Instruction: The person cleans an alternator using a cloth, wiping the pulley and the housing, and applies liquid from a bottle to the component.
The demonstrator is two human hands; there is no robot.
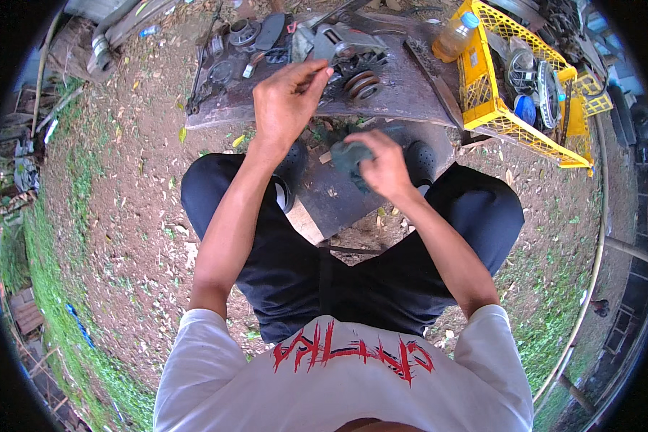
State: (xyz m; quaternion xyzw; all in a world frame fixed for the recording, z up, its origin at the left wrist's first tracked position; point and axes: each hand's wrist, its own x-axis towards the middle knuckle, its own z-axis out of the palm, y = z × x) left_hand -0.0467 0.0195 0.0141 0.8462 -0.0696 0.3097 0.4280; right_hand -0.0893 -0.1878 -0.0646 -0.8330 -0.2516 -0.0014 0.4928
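My left hand (pixel 286 102) is raised over the near edge of a low wooden table (pixel 410 102). Its thumb and index finger come together at the tips; whether something small is between them cannot be made out. Just beyond the fingertips lie a grey metal housing (pixel 351 40), a dark finned part (pixel 370 60) and a part with rusty brown rings (pixel 363 85). Lower and to the right, between my knees, my right hand (pixel 386 164) grips a dark green rag (pixel 351 157), blurred by motion.
A yellow plastic crate (pixel 478 81) of parts stands at the table's right, beside a blue-capped bottle (pixel 456 36) of amber liquid. A long flat metal bar (pixel 434 81) lies nearby. Round metal parts (pixel 244 32) sit on the left. A dark board (pixel 345 202) lies between my shoes.
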